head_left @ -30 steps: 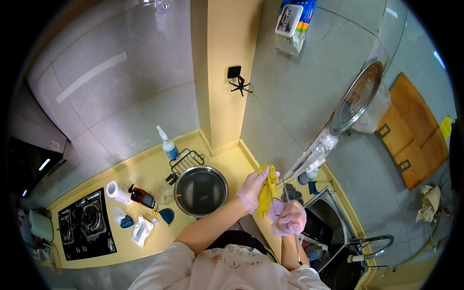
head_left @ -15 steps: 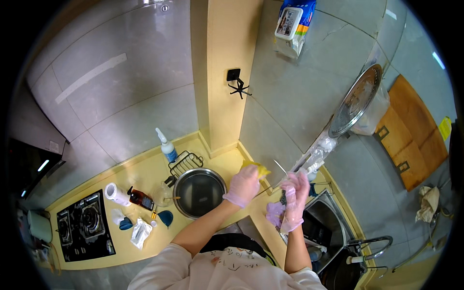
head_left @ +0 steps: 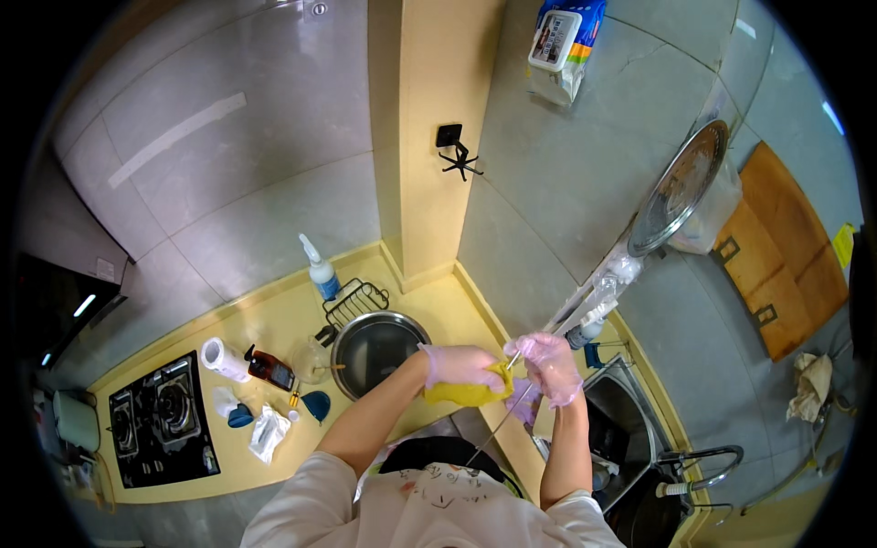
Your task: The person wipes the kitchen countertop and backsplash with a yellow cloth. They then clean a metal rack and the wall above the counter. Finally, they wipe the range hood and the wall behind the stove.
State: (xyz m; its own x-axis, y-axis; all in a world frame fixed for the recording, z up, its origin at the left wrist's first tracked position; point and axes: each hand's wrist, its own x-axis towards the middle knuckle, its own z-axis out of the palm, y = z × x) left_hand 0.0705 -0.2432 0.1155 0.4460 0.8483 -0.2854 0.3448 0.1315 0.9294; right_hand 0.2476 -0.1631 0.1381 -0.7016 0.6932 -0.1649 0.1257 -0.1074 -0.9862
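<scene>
Both hands wear thin pinkish see-through gloves. My left hand (head_left: 464, 365) is closed on a yellow cloth (head_left: 457, 393), which hangs below the fingers and reaches toward my right hand. My right hand (head_left: 546, 365) is closed round a thin metal rod (head_left: 498, 427) that slants down and left toward my shirt. A short bright piece of metal shows between the two hands. Whether the cloth touches the metal, I cannot tell. Just below my right hand, a purple cloth (head_left: 524, 400) lies by the sink. Left of my left hand stands a round steel basin (head_left: 376, 321).
A wire rack (head_left: 361, 298) and a spray bottle (head_left: 322, 276) stand behind the basin. On the left are a brown pump bottle (head_left: 270, 369), a paper roll (head_left: 225, 360) and a black gas hob (head_left: 163, 422). The sink (head_left: 630, 402) with its tap (head_left: 713, 457) is right.
My left hand has moved down with the yellow cloth, which now hangs looser. My right hand has come left and closed; the rod now points down toward me instead of up and away.
</scene>
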